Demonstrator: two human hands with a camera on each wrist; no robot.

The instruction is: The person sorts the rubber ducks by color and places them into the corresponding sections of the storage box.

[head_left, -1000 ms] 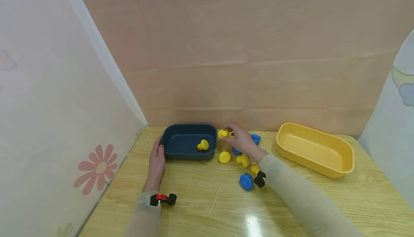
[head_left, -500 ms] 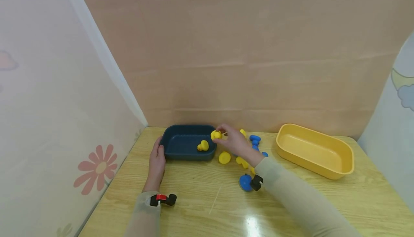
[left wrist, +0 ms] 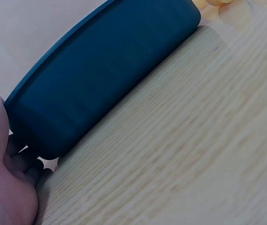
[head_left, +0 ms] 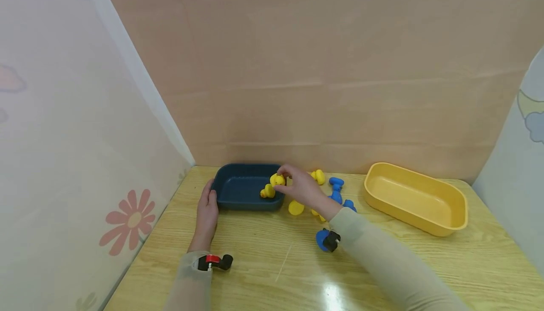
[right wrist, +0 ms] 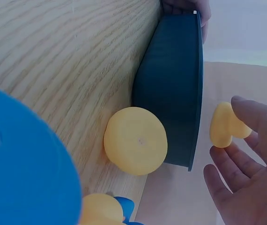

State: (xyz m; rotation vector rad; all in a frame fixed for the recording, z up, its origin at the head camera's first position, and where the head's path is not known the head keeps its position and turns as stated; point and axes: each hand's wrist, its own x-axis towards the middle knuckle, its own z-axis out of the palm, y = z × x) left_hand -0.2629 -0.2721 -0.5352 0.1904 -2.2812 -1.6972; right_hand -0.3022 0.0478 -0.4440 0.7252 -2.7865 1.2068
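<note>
At the back left of the table, a dark blue tray (head_left: 248,205) has its left end in the grip of my left hand (head_left: 207,215), thumb by the rim. One yellow rubber duck (head_left: 267,191) lies inside, near the right end. My right hand (head_left: 302,189) pinches another yellow duck (head_left: 276,180) between thumb and fingers, over the tray's right end. In the right wrist view this duck (right wrist: 223,126) is beyond the rim, above the tray. Just outside the tray's right wall lies a yellow duck (head_left: 296,207), its round base facing that camera.
More yellow ducks (head_left: 318,176) and several blue ones (head_left: 335,197) lie scattered under and behind my right wrist. A blue duck (head_left: 321,239) sits nearer the front, partly hidden by the wrist camera. At the right stands a yellow tray (head_left: 414,201) with nothing in it.
My right hand has lifted a yellow duck from the table beside the dark blue tray and carried it left over the rim. The left hand has stayed put.
</note>
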